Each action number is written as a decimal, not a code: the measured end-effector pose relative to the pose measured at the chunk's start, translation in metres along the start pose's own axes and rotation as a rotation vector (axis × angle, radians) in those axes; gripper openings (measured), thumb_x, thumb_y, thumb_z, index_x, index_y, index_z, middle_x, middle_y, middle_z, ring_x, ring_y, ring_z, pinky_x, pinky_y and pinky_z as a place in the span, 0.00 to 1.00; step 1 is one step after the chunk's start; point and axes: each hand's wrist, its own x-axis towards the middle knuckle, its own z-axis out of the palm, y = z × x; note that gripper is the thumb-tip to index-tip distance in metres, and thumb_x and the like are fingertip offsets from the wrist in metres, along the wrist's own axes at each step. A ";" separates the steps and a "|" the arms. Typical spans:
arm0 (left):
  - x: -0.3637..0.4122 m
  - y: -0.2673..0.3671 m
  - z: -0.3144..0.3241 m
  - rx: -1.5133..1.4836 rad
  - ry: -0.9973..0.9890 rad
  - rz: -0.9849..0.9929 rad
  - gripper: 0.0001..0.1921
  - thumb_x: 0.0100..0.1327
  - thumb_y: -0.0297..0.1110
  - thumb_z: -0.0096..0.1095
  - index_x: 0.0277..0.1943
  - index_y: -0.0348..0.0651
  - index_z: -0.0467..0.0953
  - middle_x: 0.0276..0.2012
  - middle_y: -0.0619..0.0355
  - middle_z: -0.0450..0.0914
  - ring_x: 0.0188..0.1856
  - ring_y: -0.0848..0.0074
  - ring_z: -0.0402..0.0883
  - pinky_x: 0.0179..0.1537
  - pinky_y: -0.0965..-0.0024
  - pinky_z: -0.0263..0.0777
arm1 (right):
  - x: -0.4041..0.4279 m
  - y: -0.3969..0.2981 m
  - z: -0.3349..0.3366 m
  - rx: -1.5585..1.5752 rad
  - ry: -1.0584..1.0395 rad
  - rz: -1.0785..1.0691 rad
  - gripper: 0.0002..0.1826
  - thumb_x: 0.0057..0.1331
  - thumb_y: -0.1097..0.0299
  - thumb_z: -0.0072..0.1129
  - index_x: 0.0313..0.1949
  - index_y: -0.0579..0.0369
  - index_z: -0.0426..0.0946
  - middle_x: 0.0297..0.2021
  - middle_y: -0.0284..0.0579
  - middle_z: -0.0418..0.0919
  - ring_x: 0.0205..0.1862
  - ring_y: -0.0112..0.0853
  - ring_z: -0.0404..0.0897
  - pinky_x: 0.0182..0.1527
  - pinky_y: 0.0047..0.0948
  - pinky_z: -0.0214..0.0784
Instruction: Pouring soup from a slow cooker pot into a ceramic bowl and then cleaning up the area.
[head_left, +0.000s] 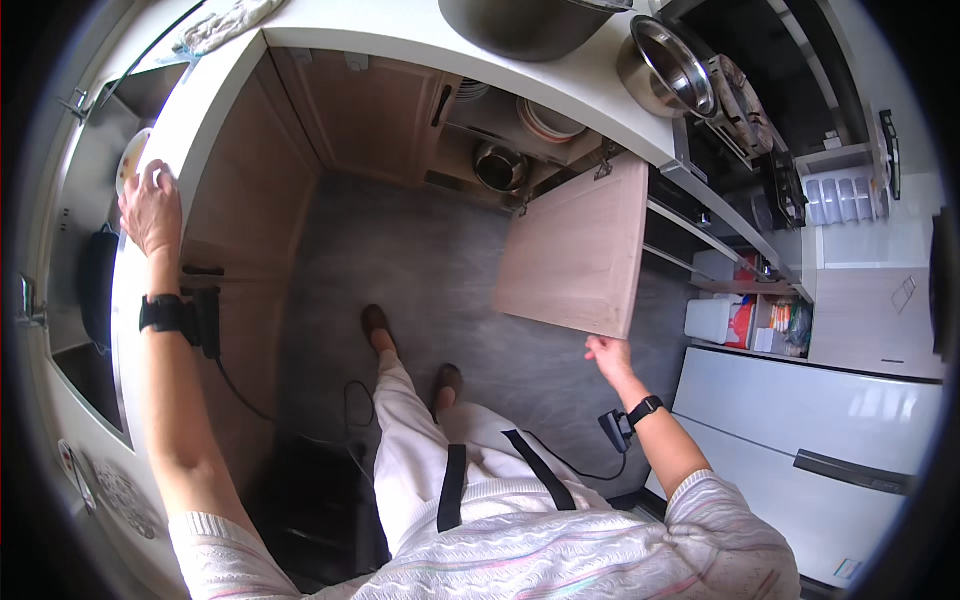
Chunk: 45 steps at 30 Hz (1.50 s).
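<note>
At the far left, my left hand (152, 210) reaches over the sink's front edge and grips a light-coloured dish (132, 159) with small yellow and red marks. Most of the dish is hidden by the hand. Low on the right, my right hand (611, 358) has its fingers curled at the free edge of a light wood cabinet door (577, 247), which stands swung out over the floor. Behind it the open cabinet shows a stainless steel pot (501, 166) on the lower level and stacked plates (551, 121) on the shelf above.
A large dark pot (525, 28) and a steel bowl (671, 67) stand on the white countertop (360, 41). Inside the steel sink (79, 187) rests a dark blue item (101, 285). Open drawers (727, 292) jut out at right, above a white fridge (787, 420). A cable (240, 394) hangs by my left arm.
</note>
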 end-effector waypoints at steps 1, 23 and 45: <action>0.000 -0.002 0.001 0.028 0.000 0.002 0.12 0.62 0.44 0.46 0.45 0.59 0.75 0.46 0.57 0.74 0.52 0.60 0.70 0.50 0.57 0.65 | -0.002 -0.004 -0.008 0.083 -0.011 0.060 0.09 0.61 0.67 0.53 0.36 0.58 0.76 0.27 0.39 0.79 0.21 0.24 0.77 0.21 0.22 0.65; -0.006 -0.006 -0.005 0.053 -0.060 0.008 0.12 0.62 0.39 0.46 0.47 0.55 0.72 0.49 0.55 0.72 0.52 0.59 0.69 0.50 0.57 0.66 | 0.004 -0.024 0.042 0.222 0.011 0.553 0.15 0.63 0.66 0.50 0.49 0.52 0.67 0.28 0.40 0.77 0.19 0.25 0.76 0.15 0.23 0.61; -0.005 -0.041 0.013 -0.191 -0.011 0.103 0.15 0.65 0.44 0.49 0.50 0.53 0.76 0.50 0.56 0.75 0.52 0.69 0.74 0.53 0.70 0.66 | 0.375 -0.342 0.148 0.433 -0.247 -0.177 0.13 0.65 0.70 0.42 0.47 0.56 0.69 0.40 0.48 0.77 0.41 0.37 0.79 0.39 0.36 0.74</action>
